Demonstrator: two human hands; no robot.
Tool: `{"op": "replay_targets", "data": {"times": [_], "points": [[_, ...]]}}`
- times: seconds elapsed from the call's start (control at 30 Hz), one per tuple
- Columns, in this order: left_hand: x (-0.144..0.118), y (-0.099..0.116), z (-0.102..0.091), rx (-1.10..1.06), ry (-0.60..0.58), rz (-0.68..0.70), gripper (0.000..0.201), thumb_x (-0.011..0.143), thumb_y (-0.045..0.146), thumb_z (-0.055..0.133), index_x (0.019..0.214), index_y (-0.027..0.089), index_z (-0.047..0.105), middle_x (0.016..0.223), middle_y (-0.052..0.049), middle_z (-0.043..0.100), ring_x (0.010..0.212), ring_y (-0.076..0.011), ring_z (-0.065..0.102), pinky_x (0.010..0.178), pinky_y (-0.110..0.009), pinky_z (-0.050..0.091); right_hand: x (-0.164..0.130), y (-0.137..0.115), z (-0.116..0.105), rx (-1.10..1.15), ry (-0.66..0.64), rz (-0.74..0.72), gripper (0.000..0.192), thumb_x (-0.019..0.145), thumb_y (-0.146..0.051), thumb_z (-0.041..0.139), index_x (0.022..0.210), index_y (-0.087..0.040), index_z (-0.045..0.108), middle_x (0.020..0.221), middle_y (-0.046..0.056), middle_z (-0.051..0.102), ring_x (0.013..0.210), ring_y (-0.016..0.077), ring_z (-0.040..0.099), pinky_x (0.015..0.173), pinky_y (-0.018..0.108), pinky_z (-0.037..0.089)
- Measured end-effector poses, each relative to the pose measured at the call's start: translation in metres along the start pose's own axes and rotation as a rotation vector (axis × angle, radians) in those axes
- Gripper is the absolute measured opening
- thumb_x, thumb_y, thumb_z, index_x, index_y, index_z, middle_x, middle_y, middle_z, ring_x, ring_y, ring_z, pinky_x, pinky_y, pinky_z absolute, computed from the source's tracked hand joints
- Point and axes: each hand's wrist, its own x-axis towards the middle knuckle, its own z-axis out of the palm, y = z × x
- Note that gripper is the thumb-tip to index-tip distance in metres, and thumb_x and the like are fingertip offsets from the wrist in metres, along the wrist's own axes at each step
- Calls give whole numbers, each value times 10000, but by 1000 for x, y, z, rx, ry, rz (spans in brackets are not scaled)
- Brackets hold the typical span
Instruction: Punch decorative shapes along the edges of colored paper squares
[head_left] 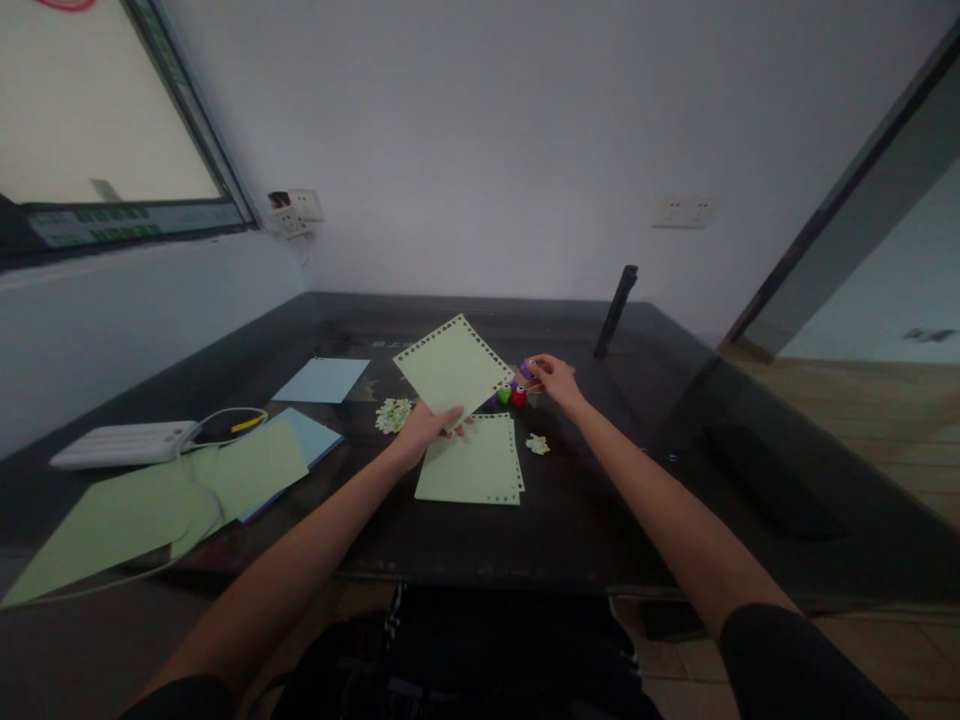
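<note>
My left hand (426,435) pinches the lower corner of a pale green paper sheet (450,368), raised and tilted above the table. Small punched shapes line two of its edges. Between the fingers of my right hand (553,378) is a small purple craft punch (527,369), close to the sheet's right corner. Just below it sit a green punch (504,394) and a red punch (518,396), with another purple bit partly hidden by the sheet. Under my left hand lies a stack of green sheets (469,470) with punched edges.
Paper cut-outs form a pile (393,414) left of the stack and a smaller pile (537,444) to its right. Farther left are a blue sheet (324,380), larger green sheets (142,510), a white power bank (120,444) and a cable. A black upright object (616,312) stands back right.
</note>
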Motion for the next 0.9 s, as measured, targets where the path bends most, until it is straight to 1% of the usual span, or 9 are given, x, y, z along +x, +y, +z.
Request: {"op": "replay_targets", "data": {"times": [0.07, 0.17, 0.27, 0.37, 0.5, 0.63, 0.73, 0.83, 0.9], "points": [[-3, 4, 5, -32, -34, -10, 387, 707, 359, 680, 1003, 114, 631, 898, -126, 720, 616, -150, 634, 525, -232, 437, -24, -6, -8, 214, -53, 0, 235, 783, -328, 625, 961, -175, 620, 732, 41, 683, 613, 156, 656, 580, 274, 545], [-9, 14, 16, -61, -109, -10, 409, 725, 352, 677, 1059, 123, 623, 965, -147, 712, 680, -168, 662, 548, -234, 459, -60, -18, -19, 429, -131, 10, 300, 702, -336, 726, 948, -192, 632, 798, 42, 692, 653, 151, 667, 606, 267, 550], [-14, 25, 31, -56, -175, 11, 416, 737, 362, 669, 1070, 116, 623, 1005, -164, 702, 707, -180, 674, 556, -236, 472, -90, -31, -24, 567, -126, 59, 335, 662, -321, 770, 948, -204, 642, 881, 44, 697, 692, 147, 673, 677, 286, 562], [-17, 30, 47, -66, -152, 40, 443, 731, 382, 673, 1078, 113, 614, 1017, -164, 701, 703, -183, 680, 562, -241, 484, -110, -36, -25, 670, -106, 118, 331, 667, -344, 769, 940, -210, 638, 912, 44, 702, 720, 157, 679, 754, 332, 567], [-19, 22, 62, -53, -114, 73, 449, 731, 384, 668, 1074, 100, 610, 973, -155, 714, 655, -181, 682, 537, -239, 486, -124, -32, -19, 748, -57, 174, 341, 640, -364, 790, 899, -222, 620, 825, 16, 707, 708, 171, 687, 765, 361, 570], [-24, 14, 64, 13, -112, 99, 424, 748, 374, 650, 1066, 94, 620, 952, -151, 719, 644, -192, 685, 532, -250, 503, -132, -25, -13, 769, -22, 176, 372, 620, -333, 806, 924, -229, 619, 772, 3, 697, 707, 176, 687, 766, 357, 570], [-27, 12, 61, 52, -77, 106, 420, 763, 379, 638, 1071, 94, 621, 947, -150, 720, 680, -208, 694, 559, -260, 519, -134, -23, -9, 781, -20, 151, 386, 625, -310, 804, 958, -213, 635, 843, 23, 700, 745, 166, 682, 835, 360, 551], [-26, 13, 60, 68, -65, 116, 419, 767, 382, 636, 1068, 91, 623, 939, -151, 722, 687, -219, 697, 563, -267, 523, -135, -21, -7, 788, -24, 141, 335, 634, -301, 797, 920, -190, 661, 937, 50, 697, 839, 170, 673, 907, 359, 519], [-25, 13, 59, 89, -63, 125, 402, 765, 377, 639, 1046, 89, 636, 918, -150, 725, 683, -222, 697, 561, -270, 523, -135, -21, -6, 790, -19, 143, 302, 634, -293, 796, 888, -188, 670, 951, 54, 697, 870, 174, 667, 927, 363, 508]]}}
